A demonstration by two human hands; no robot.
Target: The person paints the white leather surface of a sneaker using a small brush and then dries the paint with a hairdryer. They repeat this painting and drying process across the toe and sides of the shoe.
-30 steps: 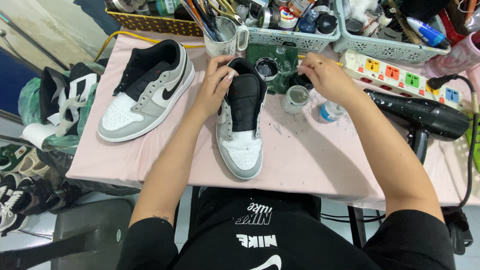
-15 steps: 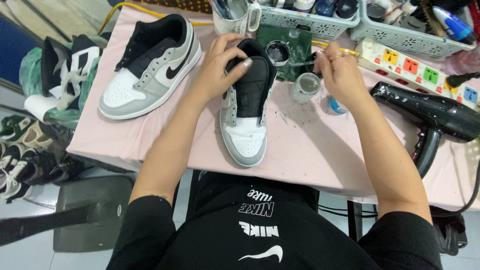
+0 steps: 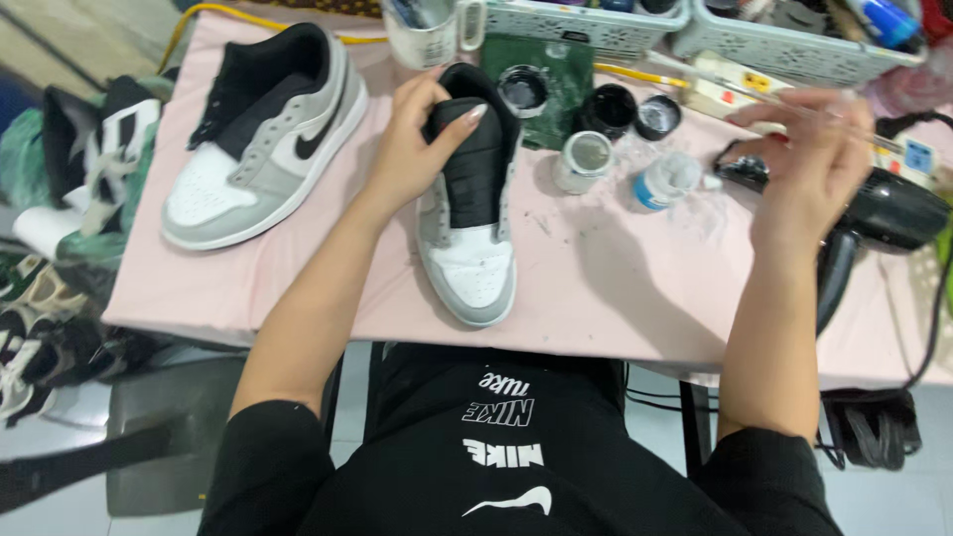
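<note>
Pink cloth covers the table [image 3: 596,298], and a person in a black top sits at it. In the middle of the pink cloth lies a sneaker [image 3: 472,218] with a white toe, grey sides and a black tongue. Its toe points toward the person. The left hand [image 3: 422,149] is curled around the top of this shoe, with the fingers closed on the black tongue and collar, holding it down.

The right hand [image 3: 809,149] is lifted above the table, off to the right of the shoe and well apart from it. Its fingers are pinched on a thin paintbrush [image 3: 735,84] that sticks out to the left. The hand is a bit blurry.

Between the two hands stand small paint jars. One has a grey lid [image 3: 583,159], one is a small bottle with a blue label [image 3: 660,181], and two open pots of black paint [image 3: 608,107] sit just behind them. A green mat [image 3: 556,69] lies under the back pots.

A black hair dryer [image 3: 884,213] lies at the right edge, under the right hand. The other sneaker [image 3: 263,134] of the pair rests on the left side of the cloth. A mug [image 3: 427,35] full of brushes stands at the back, beside white baskets [image 3: 586,18]. More shoes [image 3: 60,228] are piled on the floor to the left.
</note>
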